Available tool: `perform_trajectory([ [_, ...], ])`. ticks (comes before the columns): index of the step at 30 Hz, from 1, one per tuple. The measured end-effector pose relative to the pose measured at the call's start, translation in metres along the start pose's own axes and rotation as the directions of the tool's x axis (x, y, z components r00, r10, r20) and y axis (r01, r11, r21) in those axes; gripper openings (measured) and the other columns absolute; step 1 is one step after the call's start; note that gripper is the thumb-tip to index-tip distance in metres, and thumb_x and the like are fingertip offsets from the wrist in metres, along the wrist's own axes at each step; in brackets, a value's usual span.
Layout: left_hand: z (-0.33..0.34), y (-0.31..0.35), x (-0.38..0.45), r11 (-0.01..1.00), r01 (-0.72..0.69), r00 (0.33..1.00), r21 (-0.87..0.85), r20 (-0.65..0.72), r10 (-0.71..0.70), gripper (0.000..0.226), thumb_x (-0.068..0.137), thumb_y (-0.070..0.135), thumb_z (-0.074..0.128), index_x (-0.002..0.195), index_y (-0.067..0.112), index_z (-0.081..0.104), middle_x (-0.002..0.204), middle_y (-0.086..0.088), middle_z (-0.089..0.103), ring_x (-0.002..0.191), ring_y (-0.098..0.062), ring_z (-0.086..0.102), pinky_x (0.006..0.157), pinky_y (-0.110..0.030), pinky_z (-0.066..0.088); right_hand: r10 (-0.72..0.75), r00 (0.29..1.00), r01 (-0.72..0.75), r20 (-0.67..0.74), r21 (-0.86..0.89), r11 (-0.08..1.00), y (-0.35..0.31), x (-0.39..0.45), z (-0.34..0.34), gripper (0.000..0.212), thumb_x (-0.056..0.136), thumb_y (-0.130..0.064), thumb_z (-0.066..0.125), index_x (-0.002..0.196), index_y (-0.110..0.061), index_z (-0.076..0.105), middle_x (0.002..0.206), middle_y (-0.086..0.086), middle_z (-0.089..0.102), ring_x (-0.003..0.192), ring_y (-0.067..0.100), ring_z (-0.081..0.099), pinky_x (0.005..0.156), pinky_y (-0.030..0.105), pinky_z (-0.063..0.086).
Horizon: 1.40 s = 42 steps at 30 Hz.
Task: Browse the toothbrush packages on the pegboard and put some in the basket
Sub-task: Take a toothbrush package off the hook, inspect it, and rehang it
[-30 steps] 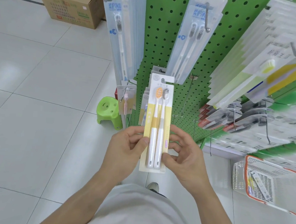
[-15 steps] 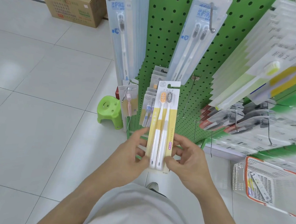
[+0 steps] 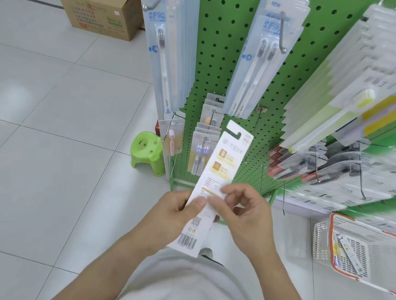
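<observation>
head view: toothbrush package (image 3: 215, 184) held in both hands, printed back toward camera, barcode end lowest, hang-hole end tilted up and right. left hand (image 3: 176, 209) clamped on package's left edge, thumb pressed across card. right hand (image 3: 241, 213) pinching right edge at same height, thumb and forefinger closed on card, other fingers curled loose. above grip: green pegboard (image 3: 221, 64) with hanging packages. right of and below grip: white basket (image 3: 359, 245) on floor, packages inside. left of grip: green stool (image 3: 147, 153); far upper left: cardboard box (image 3: 99, 7).
</observation>
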<state>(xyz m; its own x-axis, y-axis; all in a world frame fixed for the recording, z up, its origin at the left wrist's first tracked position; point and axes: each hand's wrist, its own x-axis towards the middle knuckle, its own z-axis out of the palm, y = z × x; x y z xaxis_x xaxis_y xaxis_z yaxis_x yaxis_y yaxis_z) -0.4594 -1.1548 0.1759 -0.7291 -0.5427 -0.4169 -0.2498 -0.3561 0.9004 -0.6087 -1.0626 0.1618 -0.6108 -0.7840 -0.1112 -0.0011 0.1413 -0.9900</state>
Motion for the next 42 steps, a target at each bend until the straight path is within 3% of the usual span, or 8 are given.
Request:
perform_trajectory([
  [7,-0.005,-0.008,0.001,0.994,0.045,0.973,0.100,0.222,-0.066,0.024,0.100,0.018,0.061,0.120,0.010,0.070,0.117,-0.008,0.075,0.110,-0.031,0.070,0.099,-0.049,0.054,0.052,0.998,-0.047,-0.044,0.104,0.993,-0.012,0.026,-0.015,0.062,0.074,-0.012,0.084,0.129,-0.016,0.055,0.095,0.014,0.069,0.065,0.032,0.068,0.045,0.036,0.054],
  [12,0.005,0.008,0.008,0.990,-0.135,0.975,0.034,-0.173,0.139,0.014,0.097,0.011,0.063,0.110,0.013,0.067,0.097,-0.003,0.079,0.085,-0.022,0.076,0.075,-0.040,0.061,0.041,0.998,-0.048,0.055,0.141,0.989,-0.015,0.026,-0.009,0.027,0.079,-0.020,0.074,0.099,-0.005,0.064,0.069,0.015,0.069,0.041,0.020,0.058,0.034,0.027,0.044],
  [16,0.009,0.016,0.009,0.976,-0.201,0.953,0.081,-0.216,0.214,0.005,0.097,0.014,0.063,0.101,0.013,0.065,0.088,0.000,0.079,0.070,-0.014,0.074,0.059,-0.020,0.052,0.054,0.996,-0.062,0.064,0.126,0.990,-0.021,0.031,-0.008,0.035,0.089,-0.028,0.066,0.086,0.005,0.056,0.064,0.018,0.070,0.040,0.022,0.056,0.036,0.028,0.044],
  [21,0.012,0.016,0.005,0.968,-0.216,0.957,0.131,-0.168,0.236,0.004,0.098,0.018,0.062,0.100,0.017,0.065,0.093,0.003,0.079,0.077,-0.020,0.076,0.065,-0.026,0.056,0.013,0.999,-0.014,0.033,0.013,1.000,-0.029,0.039,-0.006,0.049,0.092,-0.039,0.061,0.077,0.006,0.050,0.058,0.007,0.067,0.043,0.019,0.058,0.039,0.028,0.044],
  [27,0.013,0.015,0.001,0.961,-0.215,0.958,0.173,-0.156,0.242,0.005,0.099,0.019,0.062,0.101,0.015,0.064,0.093,0.000,0.078,0.080,-0.028,0.075,0.078,-0.051,0.059,0.031,0.997,-0.025,0.071,-0.086,0.996,-0.035,0.039,-0.006,0.046,0.064,-0.040,0.086,0.091,-0.012,0.062,0.081,0.000,0.078,0.062,0.015,0.066,0.049,0.029,0.050],
  [32,0.011,0.015,0.003,0.964,-0.193,0.965,0.183,-0.142,0.220,0.008,0.096,0.016,0.065,0.102,0.011,0.063,0.092,-0.001,0.078,0.079,-0.027,0.076,0.080,-0.048,0.060,0.052,0.991,-0.048,0.126,-0.042,0.998,-0.034,0.037,-0.009,0.048,0.063,-0.021,0.091,0.100,-0.009,0.062,0.090,-0.001,0.079,0.072,0.013,0.073,0.055,0.023,0.053],
  [37,0.008,0.014,0.006,0.976,-0.152,0.975,0.159,-0.140,0.175,0.011,0.095,0.011,0.066,0.106,0.013,0.063,0.095,-0.001,0.078,0.078,-0.027,0.076,0.069,-0.037,0.061,0.077,0.989,-0.076,0.123,-0.016,0.997,-0.021,0.033,-0.011,0.046,0.070,-0.025,0.089,0.100,-0.011,0.058,0.096,0.006,0.078,0.088,0.043,0.070,0.070,0.050,0.057],
  [42,0.007,0.010,0.003,0.977,-0.101,0.995,0.187,0.002,0.102,0.046,0.090,0.000,0.071,0.125,0.024,0.051,0.117,0.008,0.072,0.085,-0.028,0.076,0.084,-0.049,0.060,0.103,0.985,-0.102,0.136,-0.017,0.995,-0.016,0.027,-0.016,0.036,0.083,-0.013,0.082,0.103,-0.015,0.052,0.096,0.002,0.079,0.083,0.032,0.073,0.067,0.047,0.058],
])
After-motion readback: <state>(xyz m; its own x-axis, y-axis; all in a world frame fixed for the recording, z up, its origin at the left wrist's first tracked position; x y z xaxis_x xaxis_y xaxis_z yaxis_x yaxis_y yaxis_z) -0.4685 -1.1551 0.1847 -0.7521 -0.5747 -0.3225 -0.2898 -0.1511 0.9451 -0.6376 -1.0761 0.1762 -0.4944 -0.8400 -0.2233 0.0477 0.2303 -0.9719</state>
